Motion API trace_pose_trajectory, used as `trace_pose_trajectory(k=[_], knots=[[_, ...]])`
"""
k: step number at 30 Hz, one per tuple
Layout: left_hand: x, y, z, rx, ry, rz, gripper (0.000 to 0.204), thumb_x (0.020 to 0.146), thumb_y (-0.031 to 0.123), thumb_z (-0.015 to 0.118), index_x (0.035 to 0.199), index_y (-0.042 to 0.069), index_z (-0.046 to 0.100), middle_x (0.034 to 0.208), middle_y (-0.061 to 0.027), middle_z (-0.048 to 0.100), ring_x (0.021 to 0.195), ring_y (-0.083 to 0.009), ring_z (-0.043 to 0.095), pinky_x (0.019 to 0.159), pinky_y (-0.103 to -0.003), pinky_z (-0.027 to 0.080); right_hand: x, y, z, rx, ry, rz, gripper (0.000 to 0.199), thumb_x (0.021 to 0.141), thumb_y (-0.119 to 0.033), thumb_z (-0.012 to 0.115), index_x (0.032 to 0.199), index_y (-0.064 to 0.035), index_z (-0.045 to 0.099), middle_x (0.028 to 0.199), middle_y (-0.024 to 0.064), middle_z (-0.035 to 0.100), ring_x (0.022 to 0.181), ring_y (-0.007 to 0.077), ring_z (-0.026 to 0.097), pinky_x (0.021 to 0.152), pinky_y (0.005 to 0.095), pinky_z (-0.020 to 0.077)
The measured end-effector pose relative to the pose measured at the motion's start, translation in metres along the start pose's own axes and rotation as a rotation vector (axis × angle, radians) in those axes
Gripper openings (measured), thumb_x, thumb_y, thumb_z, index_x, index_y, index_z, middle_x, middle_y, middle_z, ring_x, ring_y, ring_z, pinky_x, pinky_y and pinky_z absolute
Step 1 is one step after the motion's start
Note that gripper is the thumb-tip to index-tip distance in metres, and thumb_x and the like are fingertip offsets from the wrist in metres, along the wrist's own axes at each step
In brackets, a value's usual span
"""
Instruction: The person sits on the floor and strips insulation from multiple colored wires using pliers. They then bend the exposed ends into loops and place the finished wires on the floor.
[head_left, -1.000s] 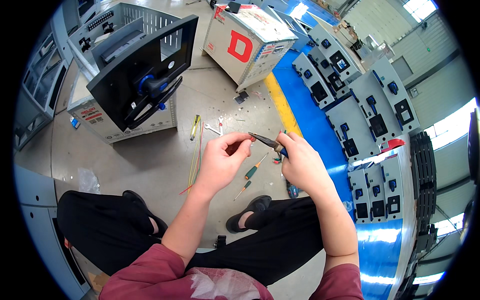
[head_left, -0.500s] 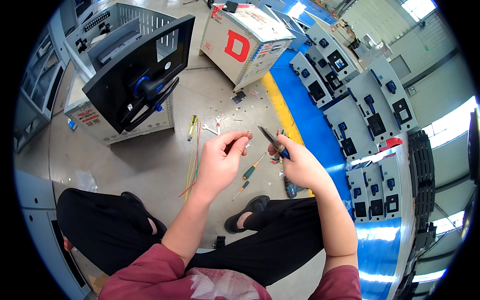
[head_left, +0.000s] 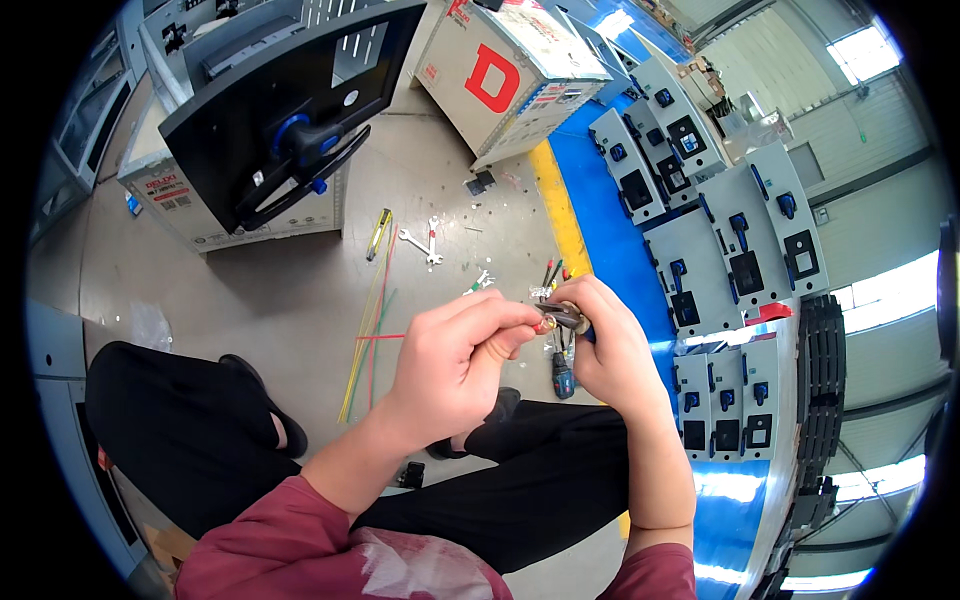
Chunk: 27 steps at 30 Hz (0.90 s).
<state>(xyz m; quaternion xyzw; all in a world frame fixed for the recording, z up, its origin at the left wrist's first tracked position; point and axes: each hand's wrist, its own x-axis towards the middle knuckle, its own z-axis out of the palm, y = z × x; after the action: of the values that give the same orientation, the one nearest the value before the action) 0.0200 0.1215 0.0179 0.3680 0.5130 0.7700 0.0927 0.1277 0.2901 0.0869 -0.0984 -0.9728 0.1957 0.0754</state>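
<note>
My left hand (head_left: pixel 445 360) is closed with thumb and forefinger pinched on a thin red wire (head_left: pixel 381 337). Its tail sticks out to the left of the hand, and a small shiny end shows at the fingertips. Wrapped in my right hand (head_left: pixel 610 345) is a pair of pliers (head_left: pixel 567 317), its metal jaws at the wire's end. Whether the jaws grip that end I cannot tell. Below the hands, on the floor, lie wrenches (head_left: pixel 422 243), a yellow utility knife (head_left: pixel 379 234), loose coloured wires (head_left: pixel 366 345) and a blue power drill (head_left: pixel 563 375).
A black door panel with a handle (head_left: pixel 300 140) stands at the left against a grey metal cabinet (head_left: pixel 165 195). A large box (head_left: pixel 500 85) sits farther off. On the right, grey panels with black fittings (head_left: pixel 745 250) stand on blue flooring (head_left: pixel 600 200) behind a yellow line (head_left: pixel 562 215).
Both hands have come together and lower; the pliers' jaws, formerly apart from the wire's looped end, are now at it. The view has shifted slightly, and my left hand now covers the green-handled screwdrivers.
</note>
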Motion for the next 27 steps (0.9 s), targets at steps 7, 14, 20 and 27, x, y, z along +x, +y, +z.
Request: trace_pose_trajectory(k=[7, 14, 20, 27], knots=[[0.000, 0.004, -0.005, 0.032, -0.033, 0.092, 0.016, 0.084, -0.008, 0.074, 0.098, -0.001, 0.072, 0.078, -0.0125, 0.065, 0.065, -0.0298, 0.063, 0.059, -0.036, 0.050, 0.001, 0.001, 0.003, 0.013, 0.038, -0.059, 0.051, 0.063, 0.020, 0.051, 0.105, -0.0038, 0.065, 0.107, 0.0140, 0.065, 0.103, 0.0389, 0.064, 0.089, 0.0432, 0.0535], [0.004, 0.002, -0.008, 0.005, -0.024, 0.121, 0.016, 0.082, -0.010, 0.072, 0.096, -0.001, 0.072, 0.078, -0.0120, 0.067, 0.067, -0.0269, 0.065, 0.059, -0.035, 0.050, 0.005, 0.001, 0.004, 0.039, 0.053, -0.100, 0.051, 0.061, 0.021, 0.051, 0.104, -0.0025, 0.065, 0.105, 0.0155, 0.066, 0.101, 0.0401, 0.065, 0.087, 0.0427, 0.0550], [0.008, -0.003, -0.009, 0.075, -0.015, 0.194, 0.015, 0.082, -0.010, 0.072, 0.094, -0.002, 0.071, 0.075, -0.0108, 0.069, 0.064, -0.0242, 0.067, 0.060, -0.032, 0.051, 0.005, 0.002, 0.007, 0.025, 0.066, -0.083, 0.045, 0.060, 0.020, 0.052, 0.099, -0.0016, 0.062, 0.098, 0.0163, 0.064, 0.095, 0.0411, 0.064, 0.080, 0.0436, 0.0538], [0.010, -0.003, -0.012, 0.137, -0.009, 0.207, 0.015, 0.081, -0.008, 0.074, 0.094, -0.001, 0.071, 0.075, -0.0107, 0.068, 0.064, -0.0258, 0.066, 0.060, -0.033, 0.050, 0.001, 0.001, 0.006, -0.041, 0.065, -0.063, 0.040, 0.060, 0.018, 0.054, 0.095, -0.0013, 0.059, 0.090, 0.0168, 0.058, 0.086, 0.0422, 0.059, 0.073, 0.0443, 0.0507]])
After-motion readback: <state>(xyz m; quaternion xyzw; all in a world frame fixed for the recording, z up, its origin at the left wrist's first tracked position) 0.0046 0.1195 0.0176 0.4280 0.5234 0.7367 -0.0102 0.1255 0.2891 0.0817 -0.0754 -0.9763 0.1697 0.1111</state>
